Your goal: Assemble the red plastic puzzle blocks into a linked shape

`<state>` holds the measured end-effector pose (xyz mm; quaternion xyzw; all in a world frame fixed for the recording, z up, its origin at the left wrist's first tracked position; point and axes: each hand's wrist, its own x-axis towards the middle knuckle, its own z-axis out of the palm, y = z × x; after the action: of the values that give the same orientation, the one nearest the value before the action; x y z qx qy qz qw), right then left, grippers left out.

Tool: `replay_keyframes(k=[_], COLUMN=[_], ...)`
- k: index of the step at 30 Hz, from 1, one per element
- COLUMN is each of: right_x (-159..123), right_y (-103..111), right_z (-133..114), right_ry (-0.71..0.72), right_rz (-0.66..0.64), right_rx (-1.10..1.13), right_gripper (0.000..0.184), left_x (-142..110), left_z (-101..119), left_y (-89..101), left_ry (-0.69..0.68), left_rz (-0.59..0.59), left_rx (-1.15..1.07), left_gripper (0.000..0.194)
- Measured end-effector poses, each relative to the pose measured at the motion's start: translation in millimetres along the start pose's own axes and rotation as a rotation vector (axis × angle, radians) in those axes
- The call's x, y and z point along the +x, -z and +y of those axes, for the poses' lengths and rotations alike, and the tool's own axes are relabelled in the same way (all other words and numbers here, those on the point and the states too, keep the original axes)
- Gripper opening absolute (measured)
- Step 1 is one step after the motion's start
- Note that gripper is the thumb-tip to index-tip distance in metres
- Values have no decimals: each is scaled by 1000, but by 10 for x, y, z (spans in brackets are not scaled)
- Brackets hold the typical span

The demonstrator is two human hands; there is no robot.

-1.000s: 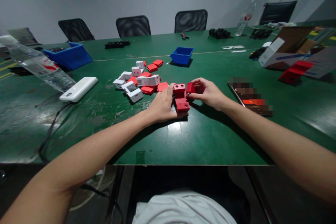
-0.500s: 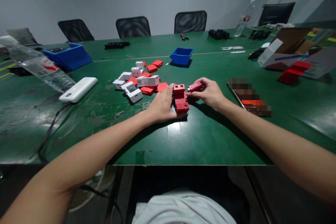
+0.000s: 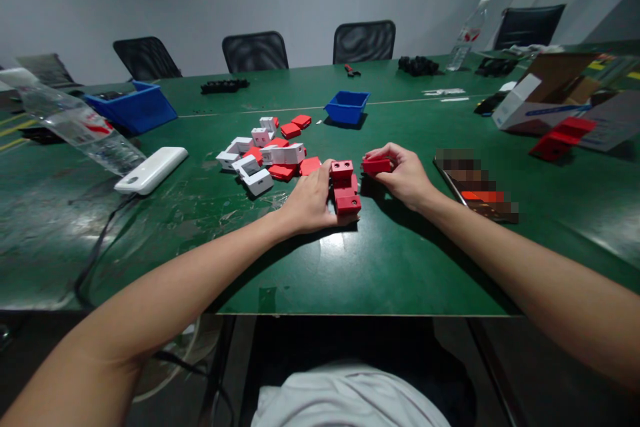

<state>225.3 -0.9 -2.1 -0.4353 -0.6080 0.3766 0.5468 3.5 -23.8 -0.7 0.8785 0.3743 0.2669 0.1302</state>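
Note:
My left hand (image 3: pixel 314 199) is closed around the left side of a red notched block (image 3: pixel 345 188) with round holes in its raised ends. The block stands on the green table. Just to its right, my right hand (image 3: pixel 401 172) pinches a small red rectangular piece (image 3: pixel 376 166) between thumb and fingers. A narrow gap separates that piece from the block. Beyond my left hand lies a loose pile of white notched blocks (image 3: pixel 257 182) and red pieces (image 3: pixel 283 172).
A small blue bin (image 3: pixel 347 107) stands behind the hands. On the left are a white power bank (image 3: pixel 151 171) with a cable, a water bottle (image 3: pixel 80 123) and a larger blue bin (image 3: pixel 135 110). To the right lie a phone (image 3: pixel 470 188), a red part (image 3: pixel 563 139) and an open carton (image 3: pixel 555 93).
My right hand has drawn slightly right, away from the notched block. The small red piece has turned in its fingers, and the light end seen before no longer shows. My left hand holds still.

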Motion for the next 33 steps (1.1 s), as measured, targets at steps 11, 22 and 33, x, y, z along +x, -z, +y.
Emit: replay_keyframes(k=[11,22,33], right_x=[-49,22,-10], right_y=[-48,-48,-24], right_z=[-81,-114,-18], right_ry=[-171,-334,-298], right_rz=[-32,36,-10], right_rx=[70,421,277], right_gripper=[36,17,48], left_x=[-3,-9,-7], left_z=[-12,4,4], left_y=[-9,-8,7], left_ry=[-4,20,16], left_rz=[-8,0,-20], left_rx=[16,-18,23], left_gripper=[103,103,108])
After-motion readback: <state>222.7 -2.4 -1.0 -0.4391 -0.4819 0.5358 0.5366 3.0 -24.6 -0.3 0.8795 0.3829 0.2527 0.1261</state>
